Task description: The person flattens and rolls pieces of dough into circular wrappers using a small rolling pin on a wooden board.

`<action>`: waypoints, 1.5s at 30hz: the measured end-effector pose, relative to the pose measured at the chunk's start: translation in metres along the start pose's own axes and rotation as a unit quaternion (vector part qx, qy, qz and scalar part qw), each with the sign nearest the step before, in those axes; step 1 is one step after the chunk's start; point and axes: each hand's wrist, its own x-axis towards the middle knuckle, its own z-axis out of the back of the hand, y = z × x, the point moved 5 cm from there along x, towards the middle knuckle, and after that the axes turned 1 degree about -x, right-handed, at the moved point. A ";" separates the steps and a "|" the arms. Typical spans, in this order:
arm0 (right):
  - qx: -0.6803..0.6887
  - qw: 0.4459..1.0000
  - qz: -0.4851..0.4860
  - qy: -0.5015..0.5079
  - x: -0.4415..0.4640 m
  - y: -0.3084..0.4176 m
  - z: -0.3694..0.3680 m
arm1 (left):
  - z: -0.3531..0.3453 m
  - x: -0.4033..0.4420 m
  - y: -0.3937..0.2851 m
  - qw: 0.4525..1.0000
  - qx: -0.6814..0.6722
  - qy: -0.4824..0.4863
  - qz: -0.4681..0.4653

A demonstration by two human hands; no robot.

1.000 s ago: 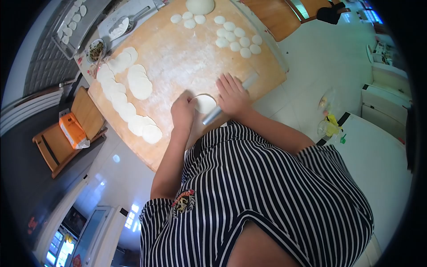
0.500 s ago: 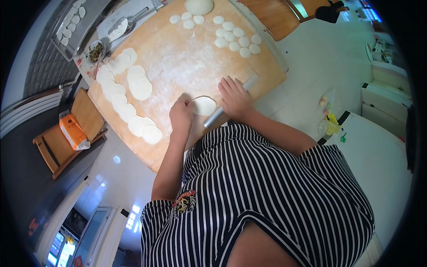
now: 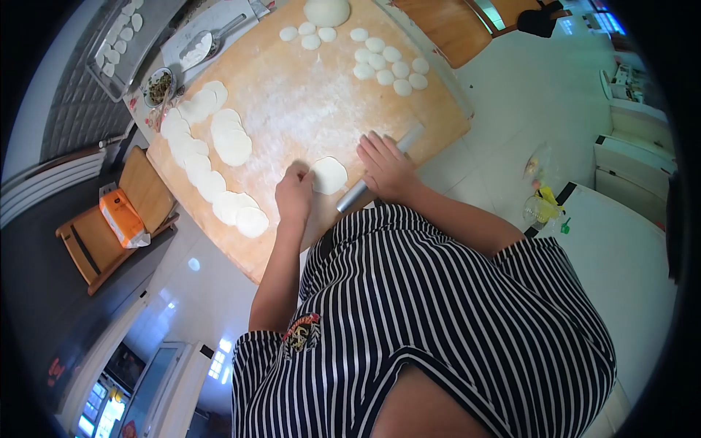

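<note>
A thin round dough wrapper [image 3: 330,176] lies on the floured wooden board [image 3: 292,102] close to my body. My left hand [image 3: 295,193] is closed at the wrapper's left edge, thumb and fingers pinched on its rim. My right hand [image 3: 388,169] lies flat across a metallic rolling pin [image 3: 353,196], its fingers stretched out and the pin under the palm. The pin slants along the wrapper's right side. On the board's left, overlapping rolled wrappers [image 3: 197,168] form a long row, with a shorter stack [image 3: 232,144] beside it.
Several small dough discs [image 3: 400,68] and a large dough ball [image 3: 326,11] sit at the board's far side. Beyond its left corner are a bowl of filling [image 3: 158,86], a flour container [image 3: 197,51] and a metal tray [image 3: 109,82]. A chair [image 3: 91,233] holds an orange package [image 3: 124,217].
The wrapper has turned and shifted slightly left, now lying apart from the pin. My left hand has lowered a little with it. My right hand stays on the pin.
</note>
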 end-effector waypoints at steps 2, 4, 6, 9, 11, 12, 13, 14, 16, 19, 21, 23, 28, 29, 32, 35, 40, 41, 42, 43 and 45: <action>-0.037 0.999 0.016 -0.001 0.003 -0.002 -0.004 | 0.001 0.001 0.010 0.995 -0.051 0.072 0.053; -0.070 0.997 0.033 -0.002 0.024 0.003 0.000 | 0.004 0.001 0.006 0.989 0.010 0.129 0.067; -0.051 0.999 -0.005 -0.003 0.070 0.011 0.001 | 0.007 0.008 -0.012 0.996 0.048 0.078 0.001; -0.036 0.997 -0.053 -0.041 0.088 0.010 -0.019 | 0.002 0.021 -0.020 0.984 0.121 0.001 -0.133; -0.039 0.998 -0.033 -0.048 0.064 0.011 -0.004 | 0.006 0.019 -0.024 0.973 0.112 -0.031 -0.200; -0.052 0.998 -0.002 -0.024 0.041 0.009 -0.007 | 0.008 0.012 -0.022 0.973 0.112 -0.031 -0.200; -0.065 0.997 0.028 0.001 0.024 0.008 -0.010 | 0.012 0.005 -0.010 0.991 0.065 -0.024 -0.111; -0.066 0.997 0.027 0.001 0.014 0.005 -0.010 | 0.014 0.000 0.001 0.999 0.017 -0.017 -0.021; 0.017 0.997 0.056 -0.042 -0.001 0.002 -0.003 | 0.003 0.007 0.041 0.996 -0.062 0.060 0.032; -0.074 0.994 0.066 -0.045 0.044 0.009 -0.005 | 0.009 0.003 0.019 0.987 -0.035 0.134 0.079; -0.052 0.997 0.031 -0.055 0.088 0.015 -0.010 | 0.017 0.007 -0.014 0.995 0.078 0.063 -0.014; -0.034 0.998 -0.004 -0.062 0.093 0.016 -0.011 | 0.013 0.010 -0.015 0.992 0.110 0.011 -0.066; 0.000 0.999 0.018 0.031 0.016 0.006 -0.012 | 0.017 -0.002 0.010 0.999 0.028 -0.027 -0.033; 0.012 0.996 0.035 0.079 0.008 0.003 -0.016 | 0.016 -0.005 0.025 0.996 -0.065 -0.031 0.052; 0.013 0.998 0.040 0.044 0.016 0.003 -0.016 | 0.005 -0.002 0.045 0.979 -0.155 0.084 0.100; -0.023 1.000 0.004 0.006 0.073 0.014 -0.017 | 0.022 -0.011 -0.011 0.997 -0.019 0.067 0.022; -0.019 0.999 0.025 0.000 0.064 0.021 -0.018 | 0.005 -0.007 -0.006 0.987 0.039 -0.043 -0.150; -0.017 0.999 0.030 0.002 0.051 0.019 -0.013 | 0.008 -0.016 -0.001 0.987 0.038 -0.046 -0.146; -0.007 0.998 0.054 0.017 0.039 0.018 -0.008 | 0.008 -0.025 0.008 0.994 -0.080 0.004 -0.075; 0.002 0.997 0.076 0.033 0.029 0.017 -0.004 | 0.004 -0.036 0.019 0.979 -0.198 0.054 -0.003; 0.017 0.996 0.081 0.023 0.022 0.011 0.002 | 0.018 -0.055 0.048 0.966 -0.256 0.041 0.011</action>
